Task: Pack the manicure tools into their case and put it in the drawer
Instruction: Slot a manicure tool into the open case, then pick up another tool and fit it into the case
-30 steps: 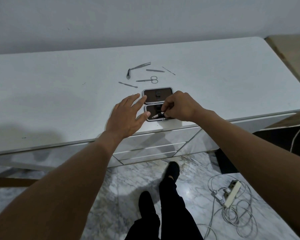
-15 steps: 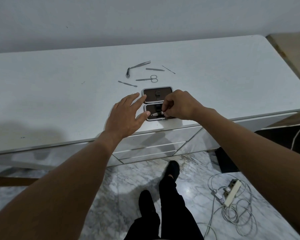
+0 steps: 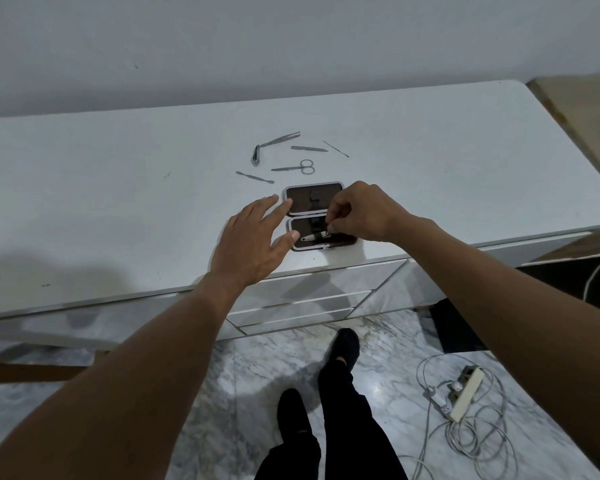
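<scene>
An open dark case (image 3: 329,199) with a silver rim lies near the front edge of the white dresser top (image 3: 118,188). My right hand (image 3: 362,213) pinches a small silver nail clipper (image 3: 314,236) that lies in the case's near half. My left hand (image 3: 253,240) rests flat beside the case, its fingers straight and its thumb touching the case's left rim. Behind the case lie loose tools: small scissors (image 3: 297,167), tweezers (image 3: 281,138), a second clipper (image 3: 255,158), a file (image 3: 308,148), a thin pick (image 3: 336,148) and a pusher (image 3: 254,177).
Shut drawers (image 3: 302,299) sit in the dresser front just below the case. A power strip with tangled white cables (image 3: 463,396) lies on the marble floor at right. My legs and black shoes (image 3: 343,348) stand in front of the dresser.
My right hand has turned the clipper and laid it lower into the case's near half. My left hand has stayed beside the case.
</scene>
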A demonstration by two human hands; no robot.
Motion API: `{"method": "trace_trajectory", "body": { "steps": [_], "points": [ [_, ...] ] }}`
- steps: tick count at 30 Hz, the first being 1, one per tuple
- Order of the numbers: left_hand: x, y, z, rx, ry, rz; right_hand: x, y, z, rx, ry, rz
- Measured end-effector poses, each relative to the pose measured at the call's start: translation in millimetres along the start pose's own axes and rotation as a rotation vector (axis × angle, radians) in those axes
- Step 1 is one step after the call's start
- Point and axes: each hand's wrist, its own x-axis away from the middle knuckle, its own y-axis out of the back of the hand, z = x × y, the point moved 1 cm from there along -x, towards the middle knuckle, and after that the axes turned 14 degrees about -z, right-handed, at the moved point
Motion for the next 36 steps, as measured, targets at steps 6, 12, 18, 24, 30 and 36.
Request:
{"method": "trace_trajectory", "body": {
  "steps": [6,12,18,24,30,36],
  "points": [
    [0,2,-1,0.004,-0.011,0.007,-18,8,5,0.006,0.011,-0.127],
    [-1,4,-2,0.025,0.002,0.013,-53,4,21,-0.006,0.038,-0.171],
    [-3,5,-3,0.03,0.006,-0.002,-103,-20,52,0.007,0.105,-0.117],
    [-5,7,-5,0.014,0.013,-0.018,-146,-52,79,0.063,0.207,0.015],
    [-6,9,-7,0.013,0.024,-0.027,-163,-62,81,0.156,0.242,0.075],
    [-5,8,-8,0.027,0.043,-0.033,-155,-55,75,0.081,0.195,0.042]
  ]
}}
